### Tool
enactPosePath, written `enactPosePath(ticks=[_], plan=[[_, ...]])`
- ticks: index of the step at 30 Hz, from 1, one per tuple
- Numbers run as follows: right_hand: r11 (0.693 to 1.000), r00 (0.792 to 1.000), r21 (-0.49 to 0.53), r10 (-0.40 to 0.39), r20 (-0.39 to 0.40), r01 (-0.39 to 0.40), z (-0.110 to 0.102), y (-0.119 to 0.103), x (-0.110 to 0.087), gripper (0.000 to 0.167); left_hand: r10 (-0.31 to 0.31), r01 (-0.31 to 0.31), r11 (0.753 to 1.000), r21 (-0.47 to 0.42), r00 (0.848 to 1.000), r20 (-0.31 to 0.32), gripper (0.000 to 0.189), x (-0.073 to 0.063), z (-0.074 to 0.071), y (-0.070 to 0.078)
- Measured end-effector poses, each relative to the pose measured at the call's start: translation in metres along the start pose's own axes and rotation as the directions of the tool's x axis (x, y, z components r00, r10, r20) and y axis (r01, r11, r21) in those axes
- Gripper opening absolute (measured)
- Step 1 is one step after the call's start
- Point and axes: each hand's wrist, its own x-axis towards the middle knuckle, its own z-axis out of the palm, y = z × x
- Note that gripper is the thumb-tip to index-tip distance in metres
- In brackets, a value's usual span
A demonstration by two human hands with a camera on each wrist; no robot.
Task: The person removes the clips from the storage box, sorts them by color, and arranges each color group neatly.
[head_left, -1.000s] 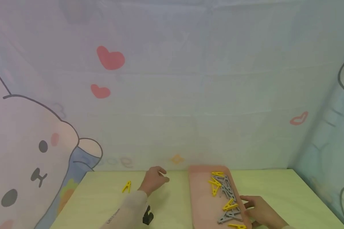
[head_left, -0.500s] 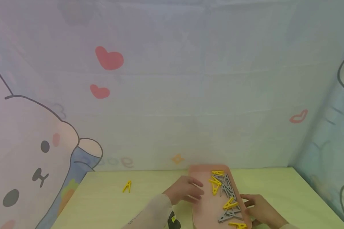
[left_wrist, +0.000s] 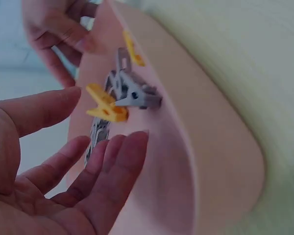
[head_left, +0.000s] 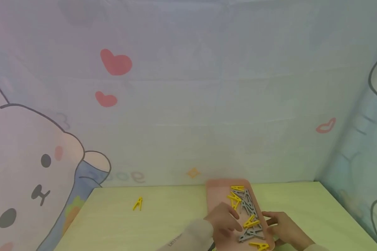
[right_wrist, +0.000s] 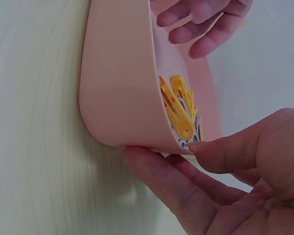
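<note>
A pink tray (head_left: pixel 214 195) stands on the table with several yellow and grey clothespins inside, mostly along its right side. My left hand (head_left: pixel 223 218) hovers over the tray. In the left wrist view its thumb and fingers are apart with nothing between them, near a yellow clothespin (left_wrist: pixel 110 108) and a grey clothespin (left_wrist: pixel 137 92). My right hand (head_left: pixel 286 228) holds the tray's right edge. The right wrist view has its thumb (right_wrist: pixel 225 155) at the rim and fingers against the outer wall. Another yellow clothespin (right_wrist: pixel 179 112) lies just inside that wall.
A single yellow clothespin (head_left: pixel 138 203) lies on the pale table (head_left: pixel 163 216), left of the tray. Behind the table hangs a printed cloth backdrop (head_left: pixel 188 115) with hearts and a cartoon animal.
My left hand has moved right and nearer, from above the table left of the tray to over the clothespins. My right hand stays at the tray's edge.
</note>
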Motion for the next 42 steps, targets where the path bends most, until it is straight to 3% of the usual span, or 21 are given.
enactPosePath(ticks=[5,9,14,19,32,36,42], plan=[[1.0,1.0,0.013,-0.015,-0.009,0.015,0.003,0.001,0.001,0.057,-0.056,0.061,0.98,0.191,0.998,-0.03,0.017,0.009,0.022,0.0],[1.0,1.0,0.019,-0.007,-0.017,0.007,0.004,0.002,0.001,0.061,-0.068,0.075,0.935,0.346,0.997,-0.032,0.014,0.01,0.038,0.002],[1.0,1.0,0.02,0.002,-0.018,-0.001,0.001,0.003,0.002,0.062,-0.056,0.081,0.891,0.446,0.996,-0.069,0.019,0.007,0.049,0.008],[0.999,1.0,0.036,0.001,-0.014,0.0,0.001,0.006,0.003,0.06,-0.009,0.046,0.867,0.496,0.997,-0.078,0.024,0.002,0.05,0.011],[1.0,1.0,0.017,-0.023,-0.016,0.023,-0.001,0.003,0.0,0.06,0.034,0.027,0.86,0.51,0.993,-0.11,0.035,-0.001,0.047,0.01],[0.999,0.999,0.014,-0.029,-0.023,0.03,-0.004,0.003,-0.001,0.06,0.026,0.024,0.866,0.499,0.995,-0.093,0.024,0.0,0.04,0.013],[1.0,1.0,0.017,-0.019,-0.01,0.019,0.0,0.004,0.003,0.058,-0.011,0.048,0.907,0.418,0.996,-0.09,0.011,-0.004,0.023,0.011]])
